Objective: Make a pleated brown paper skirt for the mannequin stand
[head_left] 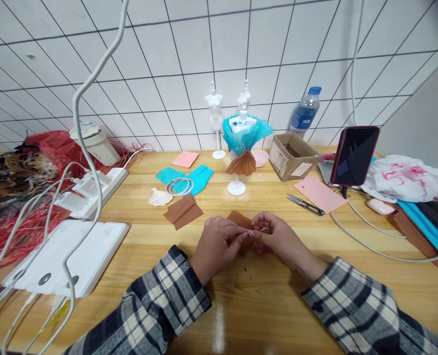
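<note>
My left hand and my right hand meet over the wooden table, fingers pinched together on a folded piece of brown paper. Both hands are closed on it. A second folded brown paper lies just left and beyond. Further back stands a small white mannequin dressed in a teal fringed skirt over a brown pleated one, with a bare white mannequin behind it.
Small scissors, pink paper sheets, teal paper with wire rings, a cardboard box, a water bottle, a phone on a stand, white power strips with cables and red raffia at left.
</note>
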`<state>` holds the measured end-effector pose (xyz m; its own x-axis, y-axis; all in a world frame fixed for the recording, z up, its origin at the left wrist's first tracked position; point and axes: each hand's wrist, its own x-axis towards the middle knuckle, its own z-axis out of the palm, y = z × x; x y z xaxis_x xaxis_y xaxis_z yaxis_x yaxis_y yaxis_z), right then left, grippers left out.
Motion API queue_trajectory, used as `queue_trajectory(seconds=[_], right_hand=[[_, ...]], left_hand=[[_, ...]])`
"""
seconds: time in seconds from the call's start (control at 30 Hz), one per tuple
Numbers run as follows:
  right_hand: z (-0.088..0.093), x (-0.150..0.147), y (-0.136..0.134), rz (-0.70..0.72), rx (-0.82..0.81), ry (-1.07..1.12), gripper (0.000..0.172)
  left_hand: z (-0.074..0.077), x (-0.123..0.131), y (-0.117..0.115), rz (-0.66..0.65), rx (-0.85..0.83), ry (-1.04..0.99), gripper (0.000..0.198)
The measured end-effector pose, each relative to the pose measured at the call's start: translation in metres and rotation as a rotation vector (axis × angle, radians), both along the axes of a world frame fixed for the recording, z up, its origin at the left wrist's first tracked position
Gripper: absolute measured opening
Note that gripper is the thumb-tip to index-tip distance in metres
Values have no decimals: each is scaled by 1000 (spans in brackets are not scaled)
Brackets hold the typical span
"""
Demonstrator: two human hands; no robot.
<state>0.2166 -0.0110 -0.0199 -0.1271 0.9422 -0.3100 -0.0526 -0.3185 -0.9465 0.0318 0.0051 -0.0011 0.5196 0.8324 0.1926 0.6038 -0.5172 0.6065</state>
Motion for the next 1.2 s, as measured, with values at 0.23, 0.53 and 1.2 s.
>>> queue_trajectory(seconds=[0.23,0.53,1.2], right_hand=[[2,3,0,60,192,-225,22],[-1,3,1,-40,92,15,31],[84,143,171,-191,354,-1583,50]], left_hand=[[-4,0,3,-55,-135,-126,27],[-9,-4,6,-27,-126,-208,40],[-18,-8,19,-19,-10,42,19]])
